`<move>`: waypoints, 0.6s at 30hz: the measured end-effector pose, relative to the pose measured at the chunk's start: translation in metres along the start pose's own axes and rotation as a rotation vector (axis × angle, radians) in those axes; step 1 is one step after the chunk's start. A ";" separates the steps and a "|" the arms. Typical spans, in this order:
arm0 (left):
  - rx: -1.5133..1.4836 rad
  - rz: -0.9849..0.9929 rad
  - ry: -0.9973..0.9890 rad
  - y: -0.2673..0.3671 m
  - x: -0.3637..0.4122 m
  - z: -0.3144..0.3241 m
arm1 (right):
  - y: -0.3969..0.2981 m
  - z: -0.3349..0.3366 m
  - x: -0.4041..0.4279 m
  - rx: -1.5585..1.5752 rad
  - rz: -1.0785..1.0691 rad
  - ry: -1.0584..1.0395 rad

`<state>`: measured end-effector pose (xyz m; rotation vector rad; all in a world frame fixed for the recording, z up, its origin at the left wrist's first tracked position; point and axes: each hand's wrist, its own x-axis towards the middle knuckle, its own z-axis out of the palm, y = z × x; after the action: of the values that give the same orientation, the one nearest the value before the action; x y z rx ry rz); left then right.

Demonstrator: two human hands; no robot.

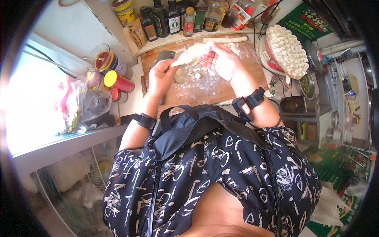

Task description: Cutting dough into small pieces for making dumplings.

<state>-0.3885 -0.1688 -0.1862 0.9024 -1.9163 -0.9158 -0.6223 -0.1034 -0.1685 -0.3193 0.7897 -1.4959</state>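
Note:
A floury strip of pale dough stretches between my hands above a wooden board. My left hand pinches its lower left end between thumb and fingers. At the strip's upper right end, my right hand holds it near the thumb and index finger, the other fingers loosely curled. Below the strip, a lump of dough rests close to my left hand. Several small cut dough pieces lie on the floured wood. Behind my left hand is a dark, wide blade, partly covered.
A pale rolling pin lies along the board's far edge. Bottles line the shelf behind. At right, a tray of small white shaped dough pieces sits on an appliance, beside a bowl of green food. A red canister is at left.

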 end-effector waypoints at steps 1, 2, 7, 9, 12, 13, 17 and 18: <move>0.005 -0.054 -0.004 0.004 0.001 -0.001 | 0.002 0.001 0.000 -0.039 -0.001 -0.015; 0.010 -0.107 -0.007 0.007 0.002 -0.002 | 0.004 0.002 0.000 -0.077 -0.003 -0.030; -0.024 -0.088 -0.004 0.011 0.006 -0.004 | 0.011 0.022 -0.003 -0.263 0.006 -0.104; 0.009 -0.087 -0.012 0.022 0.004 -0.005 | 0.014 0.027 -0.002 -0.335 -0.048 -0.015; 0.215 0.185 -0.055 0.031 0.001 -0.005 | 0.018 0.023 0.007 -0.390 -0.099 0.005; 0.217 0.190 -0.061 0.031 0.002 -0.004 | 0.018 0.020 0.011 -0.440 -0.111 0.011; 0.296 0.450 -0.093 0.042 0.002 0.010 | 0.003 0.006 0.008 -0.454 -0.130 -0.032; 0.294 0.457 -0.097 0.043 0.002 0.011 | 0.000 0.007 0.005 -0.452 -0.113 -0.015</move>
<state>-0.4100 -0.1472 -0.1542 0.5464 -2.2518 -0.4192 -0.6185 -0.1099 -0.1642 -0.7219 1.1115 -1.4057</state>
